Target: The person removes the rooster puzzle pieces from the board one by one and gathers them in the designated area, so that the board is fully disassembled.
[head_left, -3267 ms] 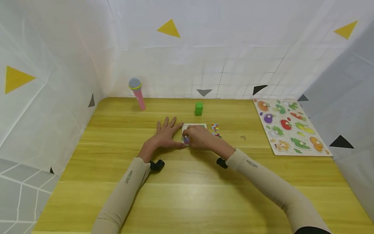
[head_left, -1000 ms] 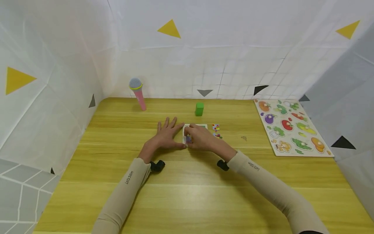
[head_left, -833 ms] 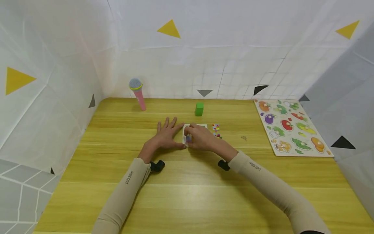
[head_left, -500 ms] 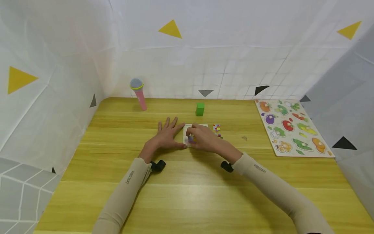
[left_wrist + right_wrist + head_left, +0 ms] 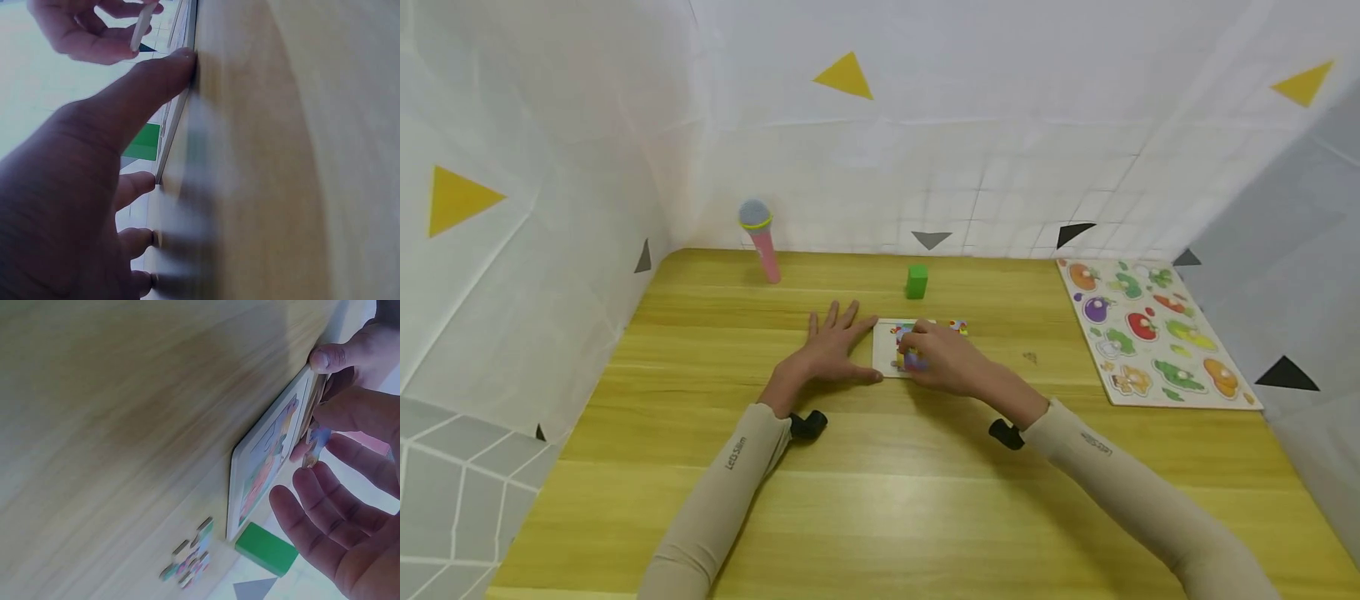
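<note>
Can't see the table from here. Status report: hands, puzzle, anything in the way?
Left hand at puzzle board's edge. Right hand pinching puzzle piece above it. Green block beyond the board, apparently not in the way.

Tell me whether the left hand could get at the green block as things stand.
Probably yes: the left hand only touches the edge of the puzzle board, and nothing visible stands between that hand and the green block.

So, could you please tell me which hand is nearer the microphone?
Left: the left hand is in front of the microphone, to its right; the right hand, pinching a puzzle piece, is farther right.
</note>
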